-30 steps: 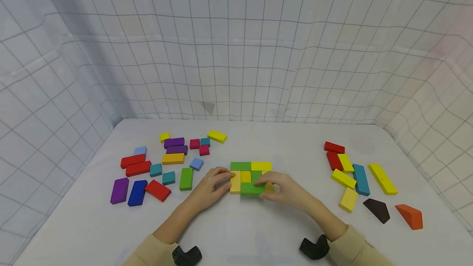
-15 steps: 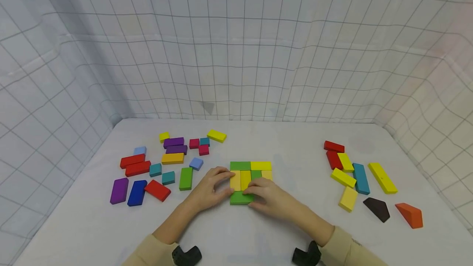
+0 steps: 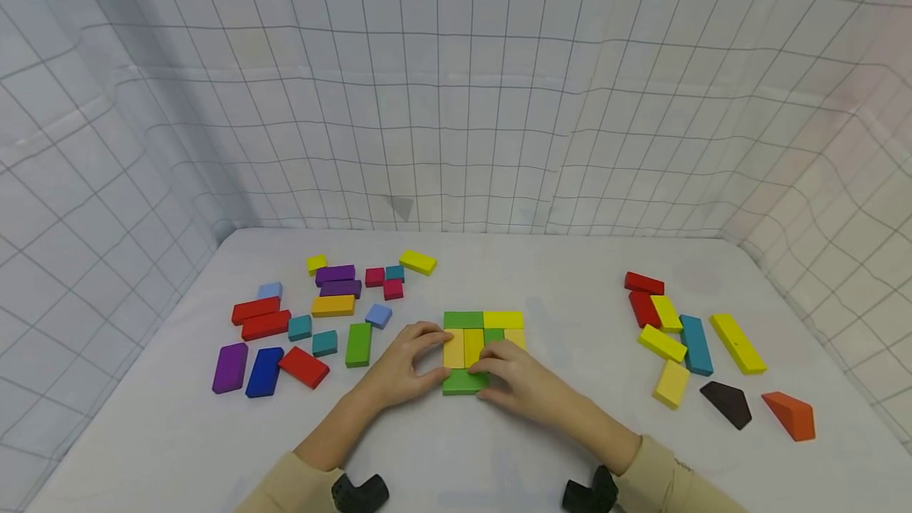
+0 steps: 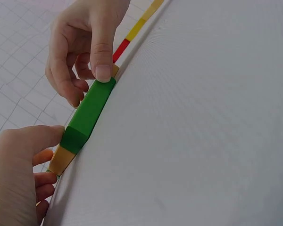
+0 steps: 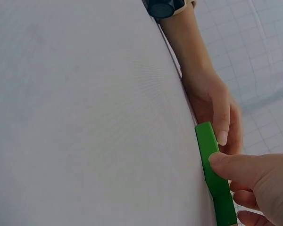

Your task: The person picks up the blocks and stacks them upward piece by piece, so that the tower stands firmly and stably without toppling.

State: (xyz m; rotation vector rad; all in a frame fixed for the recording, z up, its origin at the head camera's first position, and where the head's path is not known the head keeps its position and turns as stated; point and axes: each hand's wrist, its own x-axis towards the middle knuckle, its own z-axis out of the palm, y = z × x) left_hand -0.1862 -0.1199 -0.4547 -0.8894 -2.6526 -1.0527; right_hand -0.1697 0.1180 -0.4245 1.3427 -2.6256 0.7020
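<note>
The left hand, at 8 o'clock of the block assembly, had fingers released, not gripping — thumb against the green block, index finger touching the pale yellow block. The green block lay at 7 o'clock in the assembly, and the right hand, at 4 o'clock, pinched it. Uneven thumb pressure risked skewing the joints; no container was visible.
</note>
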